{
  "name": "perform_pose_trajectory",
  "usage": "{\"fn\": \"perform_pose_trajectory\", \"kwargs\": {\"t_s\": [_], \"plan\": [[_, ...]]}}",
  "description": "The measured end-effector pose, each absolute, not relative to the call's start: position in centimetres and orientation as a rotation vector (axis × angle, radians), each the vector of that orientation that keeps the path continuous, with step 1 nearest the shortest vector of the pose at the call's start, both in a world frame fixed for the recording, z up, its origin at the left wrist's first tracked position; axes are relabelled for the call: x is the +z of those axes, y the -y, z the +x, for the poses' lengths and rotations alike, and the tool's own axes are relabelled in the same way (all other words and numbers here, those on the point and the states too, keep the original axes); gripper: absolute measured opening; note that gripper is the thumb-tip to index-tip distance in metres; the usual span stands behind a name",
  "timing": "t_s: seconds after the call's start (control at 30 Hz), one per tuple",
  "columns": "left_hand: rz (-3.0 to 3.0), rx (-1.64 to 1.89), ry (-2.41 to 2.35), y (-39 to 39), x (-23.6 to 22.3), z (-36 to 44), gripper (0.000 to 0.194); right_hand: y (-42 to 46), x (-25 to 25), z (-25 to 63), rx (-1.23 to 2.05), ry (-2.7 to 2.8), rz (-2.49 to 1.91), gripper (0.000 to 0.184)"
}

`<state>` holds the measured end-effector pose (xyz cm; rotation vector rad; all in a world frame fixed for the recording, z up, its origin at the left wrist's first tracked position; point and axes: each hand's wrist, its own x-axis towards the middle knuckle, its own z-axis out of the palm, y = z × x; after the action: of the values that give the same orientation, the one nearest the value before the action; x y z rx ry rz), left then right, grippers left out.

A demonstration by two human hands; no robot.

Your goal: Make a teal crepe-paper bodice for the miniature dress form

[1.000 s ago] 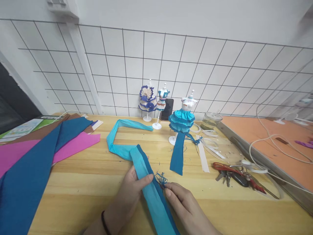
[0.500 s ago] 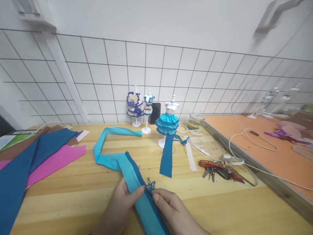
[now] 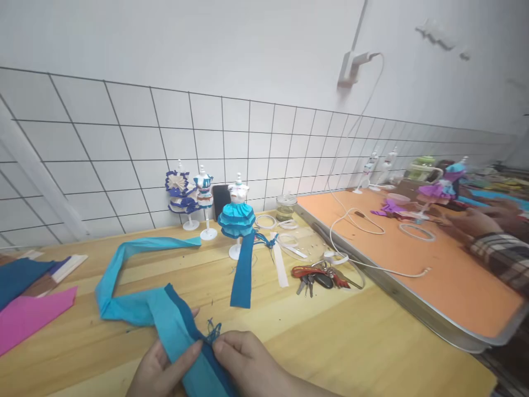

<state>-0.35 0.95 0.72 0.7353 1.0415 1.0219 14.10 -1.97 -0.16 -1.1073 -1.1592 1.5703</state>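
Note:
A long light-blue crepe paper strip (image 3: 173, 321), with a dark-blue strip (image 3: 187, 315) along its right edge, runs over the table to the bottom of the view. My left hand (image 3: 163, 370) is closed around the strips, thumb on top. At the dark-blue edge, my right hand (image 3: 243, 358) pinches with thumb and forefinger; a tangle of thin blue shreds (image 3: 213, 330) sticks up at those fingertips. Beyond the hands stands a small mannequin in a ruffled light-blue skirt (image 3: 236, 219). A short dark-blue strip (image 3: 243, 278) lies in front of it.
Two more dressed mannequins (image 3: 205, 205) and a phone (image 3: 221, 201) stand by the wall grid. Keys (image 3: 320, 278), a glass jar (image 3: 286, 208) and tape rings lie to the right. Coloured paper (image 3: 28, 320) is at left. On the orange table (image 3: 417, 264), another person's hands (image 3: 471, 225) are at work.
The view has swung to the right, so the scene sits further left and the other person's hands show. My hands keep their grip on the strips.

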Motion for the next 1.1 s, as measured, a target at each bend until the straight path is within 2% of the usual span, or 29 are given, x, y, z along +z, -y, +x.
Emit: {"fn": "perform_pose_trajectory", "kwargs": {"t_s": [0.1,0.37,0.6,0.87,1.1], "plan": [[0.726,1.002,-1.037,-1.1,0.4,-0.5,0.074,1.9,-0.1,14.1,1.538,1.184,-1.114,0.052],[0.739,1.080,-1.014,-1.2,0.2,-0.6,0.098,1.9,0.5,14.2,1.538,1.242,-1.119,0.052],[0.799,1.102,-0.994,-1.2,0.3,-0.5,0.098,2.2,0.8,13.9,1.499,1.241,-1.141,0.051],[0.896,1.132,-0.980,-0.5,0.8,0.1,0.076,2.5,0.4,14.0,1.616,1.017,-0.998,0.033],[0.959,1.097,-0.969,-0.4,0.8,0.2,0.044,2.5,0.8,14.0,1.735,1.005,-1.062,0.039]]}}
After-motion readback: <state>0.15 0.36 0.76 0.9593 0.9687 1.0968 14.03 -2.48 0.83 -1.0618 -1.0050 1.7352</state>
